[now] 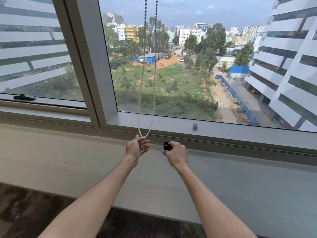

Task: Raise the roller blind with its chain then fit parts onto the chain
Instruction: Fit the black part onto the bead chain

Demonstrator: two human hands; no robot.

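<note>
A white beaded chain (139,107) hangs as a long loop in front of the window pane, its two strands running up out of the top of the view. My left hand (135,148) pinches the bottom of the loop just above the sill. My right hand (176,154) is to the right of it and grips a small black cylindrical part (166,145), held upright with its open end up. The two hands are a short way apart. The blind itself is out of view above.
A small silver cylindrical part (195,126) stands on the window frame ledge (240,133) to the right. A black window handle (24,97) lies on the left pane's frame. A wide pale sill (68,152) runs below the window.
</note>
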